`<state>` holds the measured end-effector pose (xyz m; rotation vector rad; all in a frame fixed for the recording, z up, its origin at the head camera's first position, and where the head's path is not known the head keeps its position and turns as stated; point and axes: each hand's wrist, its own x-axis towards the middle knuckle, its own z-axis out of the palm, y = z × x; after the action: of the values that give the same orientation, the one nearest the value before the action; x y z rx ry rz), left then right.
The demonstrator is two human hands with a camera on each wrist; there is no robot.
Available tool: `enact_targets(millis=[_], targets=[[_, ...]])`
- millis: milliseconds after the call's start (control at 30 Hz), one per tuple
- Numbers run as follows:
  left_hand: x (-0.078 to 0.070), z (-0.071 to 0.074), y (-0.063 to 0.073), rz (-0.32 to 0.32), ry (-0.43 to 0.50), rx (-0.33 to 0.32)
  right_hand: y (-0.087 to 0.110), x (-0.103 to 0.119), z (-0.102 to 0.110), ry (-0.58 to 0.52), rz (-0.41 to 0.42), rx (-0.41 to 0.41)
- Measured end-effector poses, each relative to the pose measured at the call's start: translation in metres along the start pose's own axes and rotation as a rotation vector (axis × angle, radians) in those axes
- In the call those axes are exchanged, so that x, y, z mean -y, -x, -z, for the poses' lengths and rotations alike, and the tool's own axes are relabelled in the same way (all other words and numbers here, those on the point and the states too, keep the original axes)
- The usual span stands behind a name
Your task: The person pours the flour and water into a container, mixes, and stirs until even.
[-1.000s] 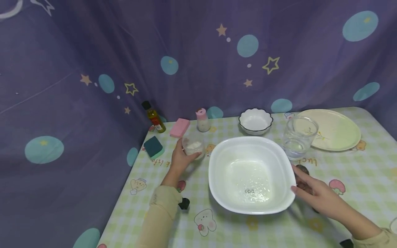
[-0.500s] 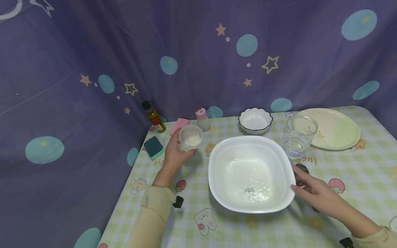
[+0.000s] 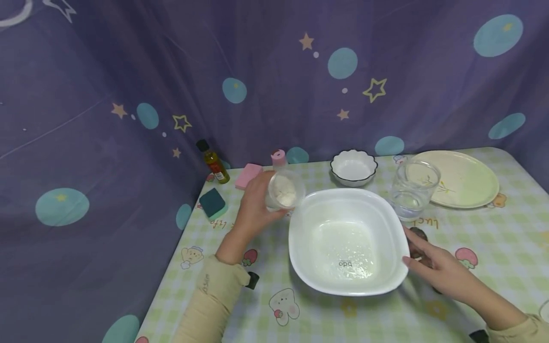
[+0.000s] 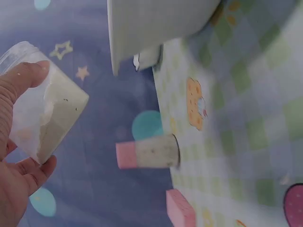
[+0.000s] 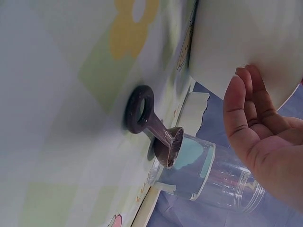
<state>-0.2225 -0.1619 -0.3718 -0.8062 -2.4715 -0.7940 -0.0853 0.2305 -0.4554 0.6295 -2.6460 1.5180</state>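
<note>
In the head view my left hand [image 3: 253, 209] grips a clear plastic cup [image 3: 274, 202] by its side. White powder [image 4: 64, 111] lies heaped inside the cup, which tilts toward the left rim of a white basin [image 3: 296, 257]. The basin's floor looks wet, with small drops on it. At the opposite side my right hand [image 3: 442, 271] holds the basin, thumb at the rim and fingertips against the outer wall. Below that hand, a dark scoop [image 5: 163, 132] with a ring handle shows in the right wrist view; the head view has it mostly hidden.
Behind the basin stand a scalloped white bowl [image 3: 353, 169], a clear jar [image 3: 413, 190] with liquid and an oval plate [image 3: 472, 186]. Back left are an oil bottle [image 3: 214, 164], pink sponge [image 3: 248, 176], green sponge [image 3: 212, 204] and pink-topped shaker [image 3: 279, 159]. A curtain [image 3: 266, 124] hangs behind.
My left hand has raised the cup, then brought it right to the basin's left rim. The cup now tips rightward. My right hand and the basin stay in place.
</note>
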Motion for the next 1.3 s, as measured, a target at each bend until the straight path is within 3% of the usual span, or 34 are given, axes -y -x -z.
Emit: enact_targets(millis=[133,367,533,767,1033,1300], targets=[[-0.015,-0.003,-0.004,-0.102,-0.106,0.047,0.000,0.000,0.000,-0.002,0.004,-0.003],[-0.033,-0.013,-0.006,-0.320,-0.384,0.081,0.000,0.001,0.000,-0.006,0.008,-0.003],[-0.047,-0.020,-0.006,-0.443,-0.504,0.118,0.000,0.001,0.000,-0.008,0.004,0.001],[-0.061,-0.034,-0.003,-0.517,-0.579,0.164,0.001,0.000,-0.001,-0.021,0.009,0.005],[-0.066,-0.046,0.001,-0.553,-0.646,0.189,0.000,0.001,-0.001,-0.028,0.010,0.005],[-0.068,-0.054,0.004,-0.594,-0.652,0.228,0.001,-0.001,-0.001,-0.012,0.009,0.000]])
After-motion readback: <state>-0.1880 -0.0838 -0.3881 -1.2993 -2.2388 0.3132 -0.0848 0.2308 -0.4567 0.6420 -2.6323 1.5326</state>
